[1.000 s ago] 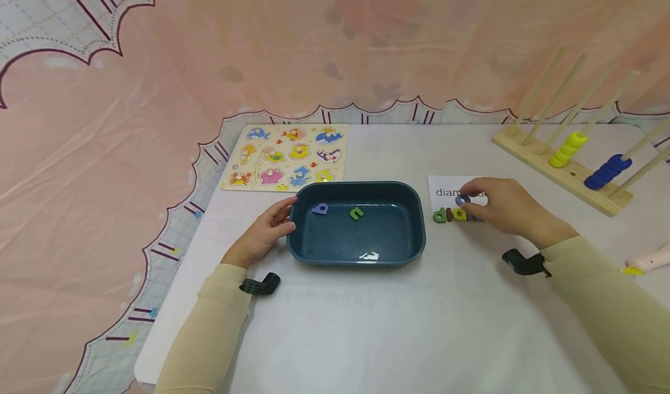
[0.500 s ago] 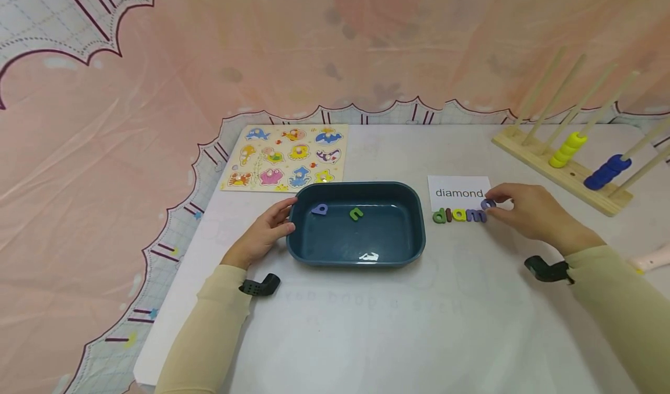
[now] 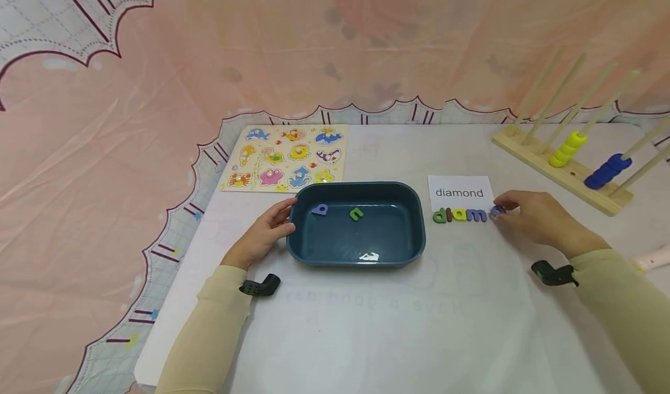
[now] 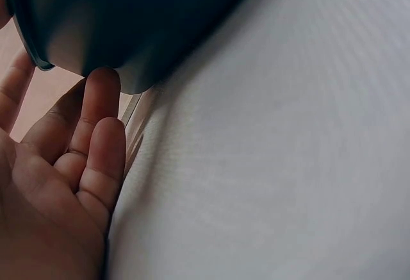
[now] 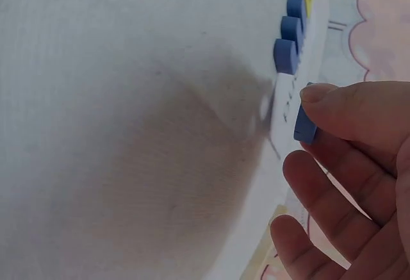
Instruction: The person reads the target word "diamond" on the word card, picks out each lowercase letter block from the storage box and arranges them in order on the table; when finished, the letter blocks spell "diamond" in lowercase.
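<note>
**My right hand [image 3: 544, 219] pinches a purple o [image 3: 498, 210]**

I have the purple o between my thumb and finger. I can't tell if it touches the white surface [image 3: 345, 336] under my hand. My other fingers on that hand are bent a bit and hold nothing.

Just left of my fingertips is a row of letters: the purple m [image 3: 477, 213] is nearest, then the yellow a [image 3: 463, 215], the brown i [image 3: 449, 215] and the green d [image 3: 442, 215], which is farthest. Just past the row from me is a white card [image 3: 445, 183] that says "diamond".

My left hand [image 3: 262, 234] is loose, with its fingers softly bent and touching the near end of a dark blue tray [image 3: 324, 242]. The tray sits to the right of that hand. Inside it, a purple letter [image 3: 321, 209] lies closer to my left hand, and a green n [image 3: 356, 213] lies farther along.

Past my left hand, behind the tray, is a board with sea animals [image 3: 285, 149]. Past my right hand stands a wooden bead rack [image 3: 557, 170] with yellow beads [image 3: 567, 149] and blue beads [image 3: 607, 171] on its sticks.
</note>
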Action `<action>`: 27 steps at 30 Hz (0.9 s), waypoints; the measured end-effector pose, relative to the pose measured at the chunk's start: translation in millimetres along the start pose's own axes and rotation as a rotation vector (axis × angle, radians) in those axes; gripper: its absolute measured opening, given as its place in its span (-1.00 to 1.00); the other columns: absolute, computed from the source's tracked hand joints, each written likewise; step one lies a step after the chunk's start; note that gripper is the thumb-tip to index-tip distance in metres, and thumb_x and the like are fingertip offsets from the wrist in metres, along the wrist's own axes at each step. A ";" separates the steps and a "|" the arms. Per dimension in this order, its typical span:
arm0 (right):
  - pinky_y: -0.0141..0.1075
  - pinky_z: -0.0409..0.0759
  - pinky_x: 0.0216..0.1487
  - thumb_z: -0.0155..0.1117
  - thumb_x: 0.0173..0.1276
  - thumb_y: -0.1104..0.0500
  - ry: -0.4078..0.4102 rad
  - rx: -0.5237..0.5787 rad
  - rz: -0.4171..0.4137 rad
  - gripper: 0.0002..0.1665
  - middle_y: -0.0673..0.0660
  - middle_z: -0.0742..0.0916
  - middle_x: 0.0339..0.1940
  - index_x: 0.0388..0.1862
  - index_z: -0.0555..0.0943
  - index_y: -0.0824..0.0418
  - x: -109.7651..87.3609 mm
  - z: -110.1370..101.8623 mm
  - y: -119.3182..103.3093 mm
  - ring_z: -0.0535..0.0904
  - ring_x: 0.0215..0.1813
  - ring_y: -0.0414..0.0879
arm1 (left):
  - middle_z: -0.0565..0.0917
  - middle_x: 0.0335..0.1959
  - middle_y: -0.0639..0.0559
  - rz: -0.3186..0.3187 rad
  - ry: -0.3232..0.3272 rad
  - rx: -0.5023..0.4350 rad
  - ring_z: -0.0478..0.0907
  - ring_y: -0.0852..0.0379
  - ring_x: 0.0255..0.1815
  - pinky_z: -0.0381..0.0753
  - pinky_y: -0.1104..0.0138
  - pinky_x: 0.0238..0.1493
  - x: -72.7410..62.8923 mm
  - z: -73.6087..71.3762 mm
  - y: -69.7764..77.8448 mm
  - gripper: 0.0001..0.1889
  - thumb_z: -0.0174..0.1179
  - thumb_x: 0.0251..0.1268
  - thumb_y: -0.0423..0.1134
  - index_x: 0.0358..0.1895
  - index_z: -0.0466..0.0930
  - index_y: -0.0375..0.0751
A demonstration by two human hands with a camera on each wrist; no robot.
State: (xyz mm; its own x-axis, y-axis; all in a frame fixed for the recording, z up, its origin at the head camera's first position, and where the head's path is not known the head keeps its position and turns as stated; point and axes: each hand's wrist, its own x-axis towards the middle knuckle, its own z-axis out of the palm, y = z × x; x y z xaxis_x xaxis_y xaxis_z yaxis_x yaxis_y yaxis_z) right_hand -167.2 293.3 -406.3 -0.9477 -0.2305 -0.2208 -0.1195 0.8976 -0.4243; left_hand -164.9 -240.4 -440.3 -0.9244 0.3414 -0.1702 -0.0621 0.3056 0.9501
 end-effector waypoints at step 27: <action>0.27 0.46 0.10 0.24 0.41 0.21 0.016 -0.006 -0.016 -0.57 0.44 0.67 0.01 0.17 0.55 0.43 6.1 11.9 0.5 0.54 0.07 0.34 | 0.09 0.57 -0.32 -0.008 0.002 0.001 0.06 -0.30 0.54 0.09 -0.10 0.47 -1.9 1.2 1.6 -0.33 0.12 0.51 -0.30 0.58 0.07 -0.20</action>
State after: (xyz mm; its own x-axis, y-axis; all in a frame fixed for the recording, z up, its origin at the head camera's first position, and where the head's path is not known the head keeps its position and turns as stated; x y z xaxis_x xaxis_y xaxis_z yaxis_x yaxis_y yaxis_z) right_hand -169.6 287.8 -418.3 -0.9503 -0.2385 -0.2000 -0.1359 0.8961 -0.4226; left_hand -162.8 -239.5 -438.8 -0.9245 0.3375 -0.1772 -0.0691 0.3089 0.9486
